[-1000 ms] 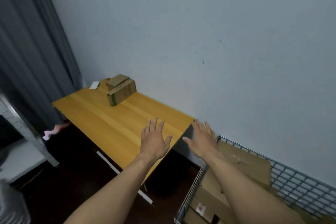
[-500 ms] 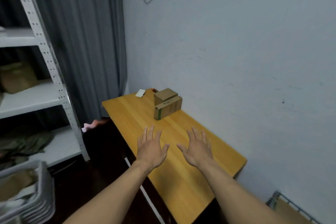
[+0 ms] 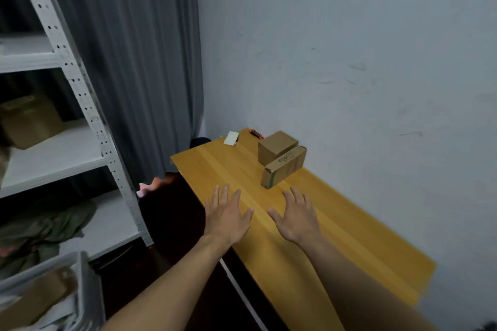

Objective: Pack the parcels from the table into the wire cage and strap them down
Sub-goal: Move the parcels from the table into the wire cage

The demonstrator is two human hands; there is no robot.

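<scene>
Two cardboard parcels stand side by side at the far end of the yellow wooden table (image 3: 336,236), close to the wall: a small plain box (image 3: 277,145) and a longer box (image 3: 285,169) with a green stripe and printing. My left hand (image 3: 227,216) and my right hand (image 3: 295,216) hover over the table with fingers spread, empty, a short way in front of the parcels. The wire cage is out of view.
A white card (image 3: 231,138) and a small orange-black item (image 3: 255,133) lie at the table's far corner. A white metal shelf rack (image 3: 88,105) stands left, holding a box and cloth. A grey curtain (image 3: 139,62) hangs behind. A white crate (image 3: 67,290) sits bottom left.
The view has swung left, away from the wire cage, which has dropped out of sight. Both hands have come nearer to the two parcels, still spread and empty.
</scene>
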